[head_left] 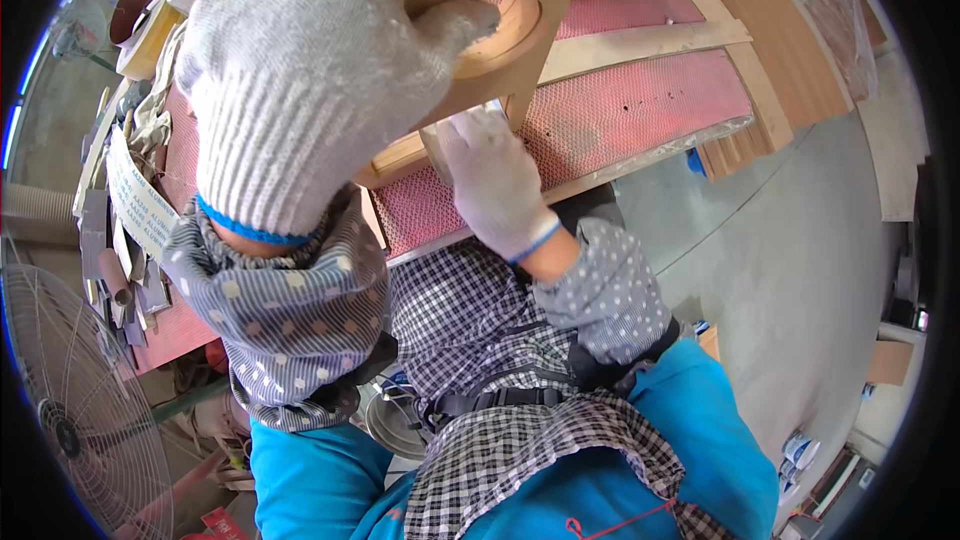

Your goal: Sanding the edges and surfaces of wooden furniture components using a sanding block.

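Observation:
My left hand (300, 60), in a white knit glove with a blue cuff edge, grips a large curved wooden piece (560, 10). Its thumb reaches into the rounded opening in the wood. Lower and to the right, my right hand (495, 175), also gloved, is closed against the underside of that piece. A thin pale pad (436, 152) shows along the edge of its fingers; its exact kind is hard to make out. The wood is held tilted above a bench covered with pink mesh matting (640, 110).
Pale wooden strips (650, 48) frame the bench matting. Wooden boards (780, 30) stand at the far right, above grey floor (760, 240). On the left, sanding sheets and scraps (140, 190) crowd a table, with a wire-guarded fan (75, 410) nearer me.

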Motion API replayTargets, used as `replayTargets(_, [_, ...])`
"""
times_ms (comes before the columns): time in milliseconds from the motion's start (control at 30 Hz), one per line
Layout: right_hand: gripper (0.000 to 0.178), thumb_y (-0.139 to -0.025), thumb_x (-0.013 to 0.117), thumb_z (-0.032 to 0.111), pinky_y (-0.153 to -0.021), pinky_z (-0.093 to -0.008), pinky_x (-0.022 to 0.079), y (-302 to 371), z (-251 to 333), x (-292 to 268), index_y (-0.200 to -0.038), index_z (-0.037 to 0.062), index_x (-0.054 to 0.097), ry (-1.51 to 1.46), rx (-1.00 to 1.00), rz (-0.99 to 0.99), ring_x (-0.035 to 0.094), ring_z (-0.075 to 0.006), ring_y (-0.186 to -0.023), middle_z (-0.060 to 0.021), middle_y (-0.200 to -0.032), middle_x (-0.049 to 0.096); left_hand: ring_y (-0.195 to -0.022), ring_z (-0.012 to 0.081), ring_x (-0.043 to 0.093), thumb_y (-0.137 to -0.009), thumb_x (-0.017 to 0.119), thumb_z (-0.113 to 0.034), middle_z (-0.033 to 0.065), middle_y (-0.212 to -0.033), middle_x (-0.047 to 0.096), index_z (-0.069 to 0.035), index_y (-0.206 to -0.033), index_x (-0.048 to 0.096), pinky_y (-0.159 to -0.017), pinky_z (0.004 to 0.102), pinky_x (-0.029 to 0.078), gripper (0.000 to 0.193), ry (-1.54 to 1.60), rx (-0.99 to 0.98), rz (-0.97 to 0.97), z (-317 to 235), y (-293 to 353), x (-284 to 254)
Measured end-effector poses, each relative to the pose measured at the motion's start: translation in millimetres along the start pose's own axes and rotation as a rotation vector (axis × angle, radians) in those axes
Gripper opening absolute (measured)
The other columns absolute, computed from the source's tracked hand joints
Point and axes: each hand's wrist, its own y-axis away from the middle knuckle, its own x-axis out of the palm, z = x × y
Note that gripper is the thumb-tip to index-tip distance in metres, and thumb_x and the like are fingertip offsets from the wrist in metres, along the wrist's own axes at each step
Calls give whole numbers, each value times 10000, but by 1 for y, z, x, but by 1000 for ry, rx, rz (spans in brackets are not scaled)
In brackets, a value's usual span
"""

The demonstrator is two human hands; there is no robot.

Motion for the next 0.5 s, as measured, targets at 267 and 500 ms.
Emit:
replayTargets(267, [337,-906,626,115,-878,-394,609,-8,-3,11,-1223,26,701,44,-29,-171,710,-318,-1088,-141,-1095,720,-875,348,731,-786,851,-354,152,-952,727,-57,-1115,704,-786,460,574,467,-6,104,-6,32,-11,19])
replayTargets(500, [178,-896,618,138,-769,-459,606,-43,-4,2,-1034,63,702,143,175,366,705,-315,-927,-138,-1050,720,-865,343,747,-752,861,-367,141,-904,750,-106,-1068,720,-754,471,576,433,101,66,54,40,-13,21])
